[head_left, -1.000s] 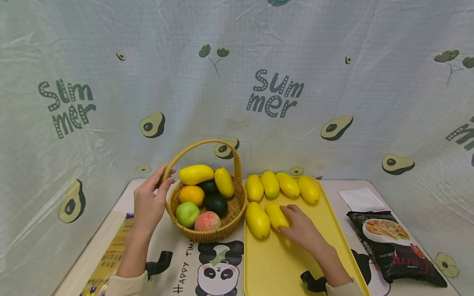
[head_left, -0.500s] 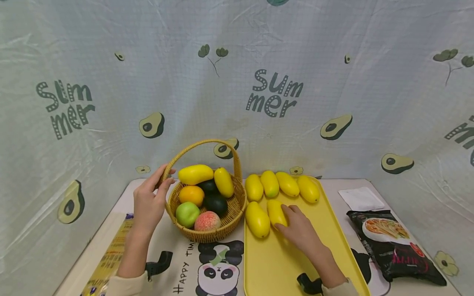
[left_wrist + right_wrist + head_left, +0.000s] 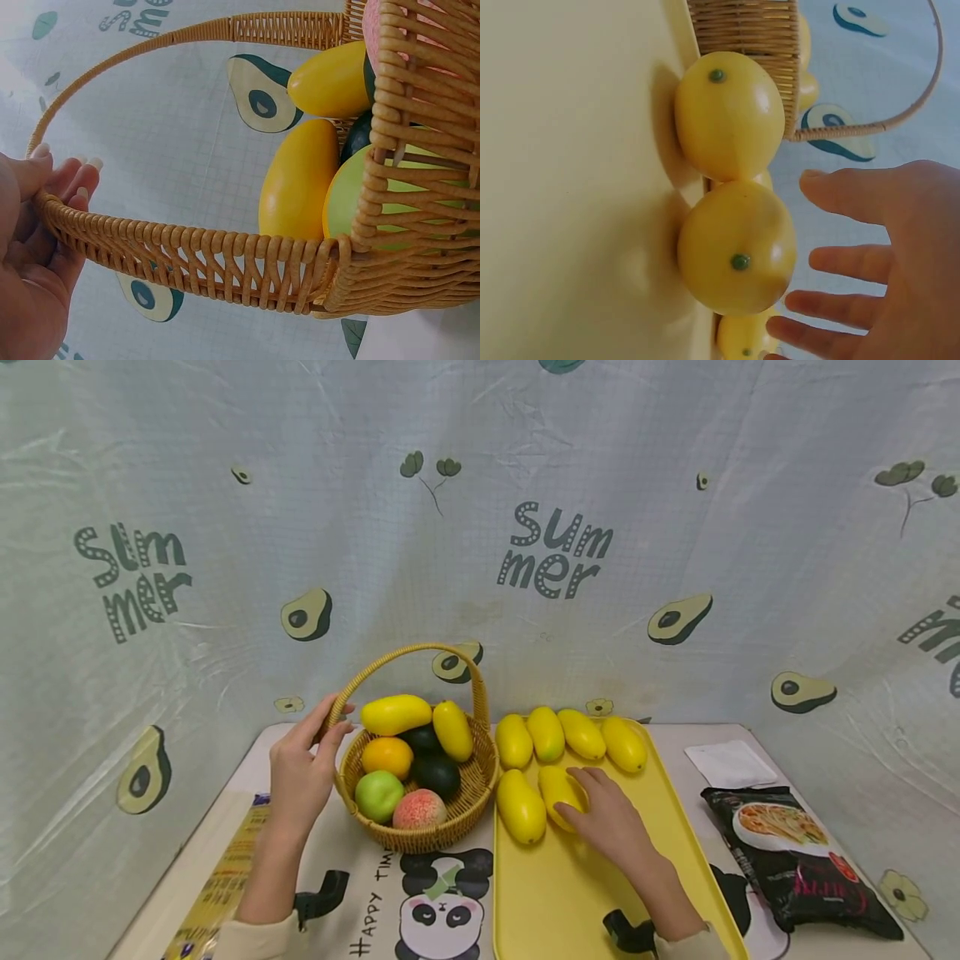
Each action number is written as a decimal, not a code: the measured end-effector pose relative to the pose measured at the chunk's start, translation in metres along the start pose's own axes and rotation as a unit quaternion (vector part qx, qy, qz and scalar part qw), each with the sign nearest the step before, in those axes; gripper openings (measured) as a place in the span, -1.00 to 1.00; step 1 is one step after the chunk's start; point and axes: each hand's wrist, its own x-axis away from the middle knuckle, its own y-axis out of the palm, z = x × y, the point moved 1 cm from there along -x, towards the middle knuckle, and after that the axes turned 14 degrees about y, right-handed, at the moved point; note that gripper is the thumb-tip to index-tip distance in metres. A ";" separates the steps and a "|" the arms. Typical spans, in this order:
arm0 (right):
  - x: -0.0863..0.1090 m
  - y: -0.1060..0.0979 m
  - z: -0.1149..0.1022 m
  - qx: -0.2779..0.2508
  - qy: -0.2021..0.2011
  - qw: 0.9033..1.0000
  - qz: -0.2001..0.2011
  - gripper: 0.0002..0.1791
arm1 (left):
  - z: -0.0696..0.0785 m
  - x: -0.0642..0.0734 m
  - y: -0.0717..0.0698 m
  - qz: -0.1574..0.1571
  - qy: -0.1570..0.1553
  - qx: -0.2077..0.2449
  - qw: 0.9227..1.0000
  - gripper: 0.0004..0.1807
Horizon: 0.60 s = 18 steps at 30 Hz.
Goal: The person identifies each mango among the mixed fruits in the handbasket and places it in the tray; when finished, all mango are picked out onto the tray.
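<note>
My left hand (image 3: 298, 770) holds the left side of the arched handle (image 3: 172, 244) of a wicker basket (image 3: 427, 841), thumb and fingers around it in the left wrist view. In the basket lie two mangoes (image 3: 396, 714), an orange (image 3: 387, 757), a green apple (image 3: 378, 796), a peach (image 3: 419, 810) and two dark green fruits (image 3: 437, 775). Over the yellow tray (image 3: 551, 902), my right hand (image 3: 611, 822) is spread beside a mango (image 3: 557, 787). The right wrist view shows its fingers relaxed and apart from that mango (image 3: 735, 232). Another mango (image 3: 521, 806) lies left of it.
A back row of several mangoes (image 3: 577, 733) lines the tray's far edge. Right of the tray are a black food packet (image 3: 806, 860) and a white packet (image 3: 731, 764). A yellow packet (image 3: 225, 868) lies by the left forearm. A patterned curtain (image 3: 420, 568) stands behind.
The mango under my right hand shifted slightly and turned more upright beside its neighbour. My right fingers have since loosened and lifted off it. My left hand and the basket stay put.
</note>
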 end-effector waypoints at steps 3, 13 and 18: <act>0.000 0.002 -0.001 -0.018 -0.012 1.000 -0.002 -0.35 | -0.001 0.000 0.001 0.001 0.002 0.006 1.000 -0.53; -0.004 0.009 -0.032 -0.100 -0.098 0.990 -0.006 -0.44 | -0.002 -0.001 0.001 0.008 -0.015 0.020 1.000 -0.55; -0.012 0.014 -0.057 -0.114 -0.116 0.986 -0.020 -0.48 | -0.002 0.000 0.002 0.014 -0.012 0.024 1.000 -0.56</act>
